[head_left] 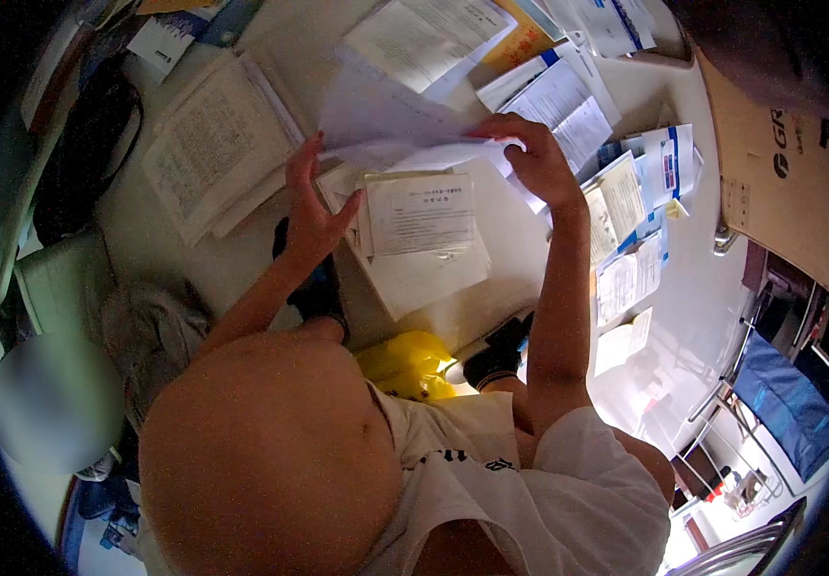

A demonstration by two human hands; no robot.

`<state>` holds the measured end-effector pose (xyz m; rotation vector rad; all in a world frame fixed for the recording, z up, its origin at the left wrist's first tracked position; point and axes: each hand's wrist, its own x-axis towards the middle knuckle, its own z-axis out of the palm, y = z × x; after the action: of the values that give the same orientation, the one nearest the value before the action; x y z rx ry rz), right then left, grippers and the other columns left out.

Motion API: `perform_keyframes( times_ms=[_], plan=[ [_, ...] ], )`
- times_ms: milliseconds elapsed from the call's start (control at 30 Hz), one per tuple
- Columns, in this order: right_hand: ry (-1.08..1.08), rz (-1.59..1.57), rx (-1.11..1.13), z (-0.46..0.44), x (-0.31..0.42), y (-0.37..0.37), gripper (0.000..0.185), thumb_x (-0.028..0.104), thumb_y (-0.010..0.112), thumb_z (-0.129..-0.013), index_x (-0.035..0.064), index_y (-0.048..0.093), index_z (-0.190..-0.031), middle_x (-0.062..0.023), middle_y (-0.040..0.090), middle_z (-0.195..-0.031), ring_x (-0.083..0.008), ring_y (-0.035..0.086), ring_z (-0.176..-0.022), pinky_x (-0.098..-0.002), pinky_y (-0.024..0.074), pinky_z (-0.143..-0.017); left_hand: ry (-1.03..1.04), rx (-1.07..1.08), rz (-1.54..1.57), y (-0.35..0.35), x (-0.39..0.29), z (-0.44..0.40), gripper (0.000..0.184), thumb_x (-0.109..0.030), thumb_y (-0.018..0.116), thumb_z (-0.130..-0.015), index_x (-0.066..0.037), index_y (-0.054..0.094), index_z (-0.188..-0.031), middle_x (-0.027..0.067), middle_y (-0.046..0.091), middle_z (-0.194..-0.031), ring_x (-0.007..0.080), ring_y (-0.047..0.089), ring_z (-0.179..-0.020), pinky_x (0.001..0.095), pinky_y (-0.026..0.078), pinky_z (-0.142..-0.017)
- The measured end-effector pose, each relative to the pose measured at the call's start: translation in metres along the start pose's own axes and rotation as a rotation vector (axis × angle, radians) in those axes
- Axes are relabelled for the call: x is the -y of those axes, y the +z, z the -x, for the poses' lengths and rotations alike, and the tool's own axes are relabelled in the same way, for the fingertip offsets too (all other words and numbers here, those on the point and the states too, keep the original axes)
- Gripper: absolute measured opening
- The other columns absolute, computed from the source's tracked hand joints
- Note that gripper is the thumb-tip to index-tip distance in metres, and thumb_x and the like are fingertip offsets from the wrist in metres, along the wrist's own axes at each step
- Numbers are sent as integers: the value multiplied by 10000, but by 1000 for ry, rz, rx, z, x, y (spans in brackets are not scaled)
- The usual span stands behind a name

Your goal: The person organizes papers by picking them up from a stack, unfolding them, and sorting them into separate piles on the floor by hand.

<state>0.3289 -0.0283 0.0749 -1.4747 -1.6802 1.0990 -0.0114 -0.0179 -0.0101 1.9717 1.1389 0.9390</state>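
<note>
My right hand [536, 156] pinches the right edge of some thin white sheets of paper [385, 120], which hang raised and slightly curved. At their left edge my left hand [313, 206] is open, its thumb spread away from the fingers. Its fingertips are close to the sheets; whether they touch is hard to tell. Below the sheets lies a stack of printed papers [422, 216] on a larger pale sheet or folder. Another thick pile of printed paper [217, 149] rests left of my left hand.
Several booklets and printed sheets [616, 206] lie along the table's right side. More printed papers [424, 38] are at the far edge. A cardboard box [769, 173] stands at the right, a dark bag [88, 154] at the left. A yellow plastic bag [409, 365] is below the table edge.
</note>
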Motion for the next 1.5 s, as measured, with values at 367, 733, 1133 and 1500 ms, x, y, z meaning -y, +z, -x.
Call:
perform_keyframes(
  times_ms=[367,733,1133,1500],
  plan=[
    [233,-130,4,6,-30,5,292,105,749,-873,-16,702,-1135,-91,719,-1086,-173,688,-948,-308,574,-825,7,154,41,-7,-3,-14,662,-249,813,-840,-84,476,-1385,190,437,-1455,329,439,-1346,479,442,-1059],
    [227,-268,-229,-4,42,95,172,120,738,-905,17,613,-960,-33,652,-881,-100,573,-779,-284,496,-669,-330,323,173,25,-46,-13,555,-288,616,-986,19,394,-1392,195,494,-1362,317,545,-1187,457,483,-997],
    [80,482,-588,12,12,72,758,33,806,-747,36,470,-1426,-192,499,-1438,-391,417,-1380,-456,300,-1195,-915,-114,682,1,-61,-30,345,-189,487,-1033,28,455,-1299,141,581,-1166,229,605,-1031,393,534,-877],
    [26,421,-283,1,63,67,318,103,621,-941,42,617,-1254,-175,710,-1085,-337,707,-960,-443,561,-806,-262,38,625,2,-61,-36,567,-298,604,-1007,-20,354,-1433,174,433,-1422,279,516,-1266,461,477,-1073]
  ],
)
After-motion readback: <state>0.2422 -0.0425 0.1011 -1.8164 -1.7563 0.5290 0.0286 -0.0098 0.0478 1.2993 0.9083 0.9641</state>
